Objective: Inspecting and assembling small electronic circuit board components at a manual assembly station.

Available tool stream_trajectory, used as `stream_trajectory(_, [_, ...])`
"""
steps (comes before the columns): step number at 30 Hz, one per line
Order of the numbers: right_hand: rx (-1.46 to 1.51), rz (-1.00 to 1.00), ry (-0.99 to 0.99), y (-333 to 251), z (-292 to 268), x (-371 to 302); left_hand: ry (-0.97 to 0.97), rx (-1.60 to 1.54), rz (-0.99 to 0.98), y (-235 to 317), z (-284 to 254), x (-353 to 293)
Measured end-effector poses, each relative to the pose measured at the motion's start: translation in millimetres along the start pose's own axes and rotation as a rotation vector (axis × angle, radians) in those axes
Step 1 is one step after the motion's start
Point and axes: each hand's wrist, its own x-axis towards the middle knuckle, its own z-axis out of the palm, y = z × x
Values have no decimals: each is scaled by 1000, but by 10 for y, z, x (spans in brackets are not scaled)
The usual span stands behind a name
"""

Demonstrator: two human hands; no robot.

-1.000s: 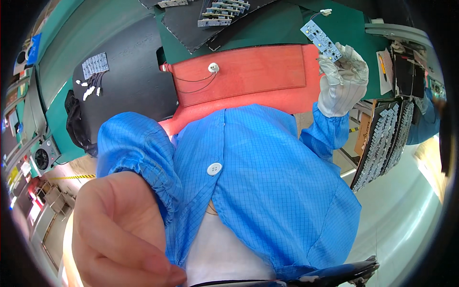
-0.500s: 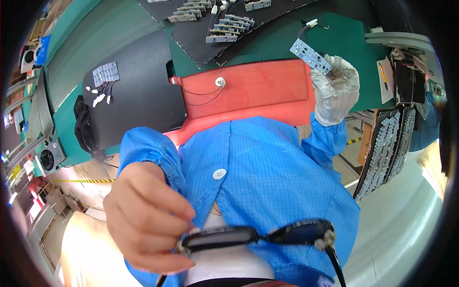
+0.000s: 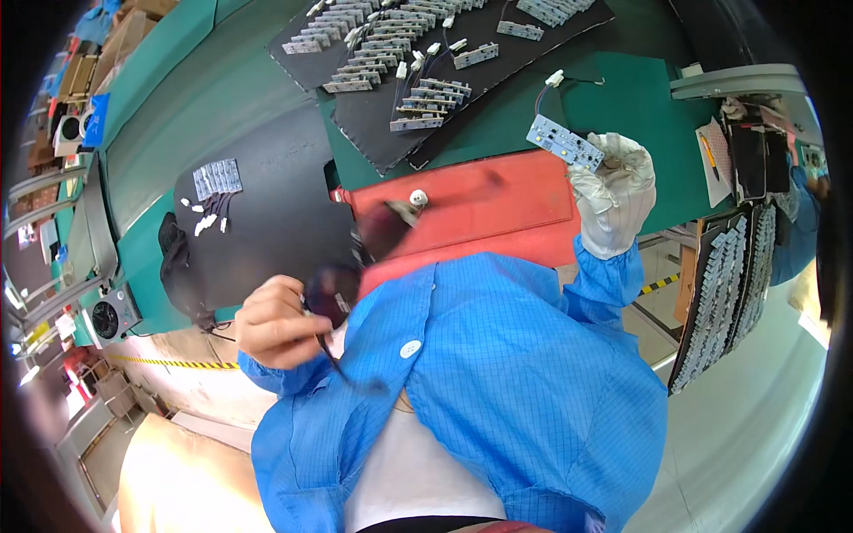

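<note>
Dark glasses (image 3: pixel 334 290) (blurred, their fold hard to judge) have swung toward the bench (image 3: pixel 626 98), pinched in my left hand (image 3: pixel 281 323); my gloved right hand (image 3: pixel 615 185) grips one circuit board (image 3: pixel 558 140) — not laid down — while other boards (image 3: pixel 382 48) lie in rows.

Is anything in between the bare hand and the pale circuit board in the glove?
Yes: the blurred dark glasses, held in the bare left hand, stick out toward the pale rectangular circuit board in the gloved right hand. Beyond them, I see nothing blocking.
</note>
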Motion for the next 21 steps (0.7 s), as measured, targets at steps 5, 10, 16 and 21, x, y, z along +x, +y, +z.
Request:
stream_trajectory(5, [24, -66, 10, -26, 37, 11, 213, 567, -406, -105, 21, -337])
stream_trajectory(10, [-19, -118, -19, -46, 71, 15, 143, 944, -511, -522, -17, -899])
stream_trajectory(16, [-1, -41, -62, -156, 130, -23, 109, 960, -820, -632, 68, -1122])
stream_trajectory(21, [-159, -174, -126, -191, 190, -24, 183, 907, -781, -573, 181, -845])
